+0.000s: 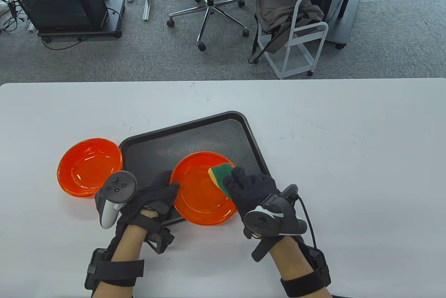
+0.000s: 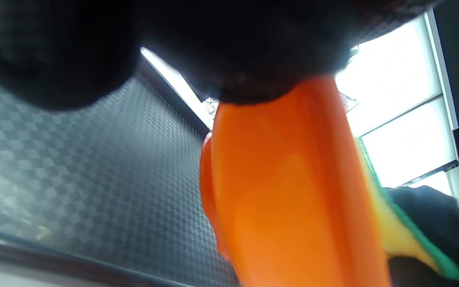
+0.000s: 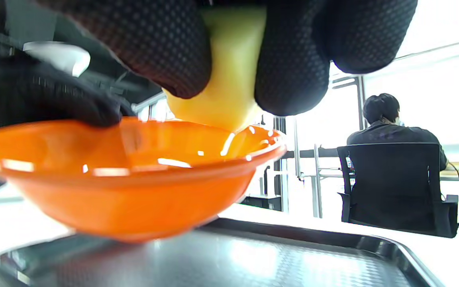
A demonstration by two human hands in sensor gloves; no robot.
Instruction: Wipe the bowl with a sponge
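Nearest, the right hand (image 1: 252,186) grips the sponge (image 1: 221,176), fingers curled round it, its yellow face pressed on the bowl's (image 1: 204,190) right rim. The left hand (image 1: 158,190) pinches the bowl's left edge, steadying it on the near part of the tray (image 1: 209,130). This looks like the wiping step itself, barely into the basin. Next likely calls for sweeping the sponge round the inside while the left holds firm. Farther left, more bowls (image 1: 89,167) sit stacked on the table (image 1: 348,144).
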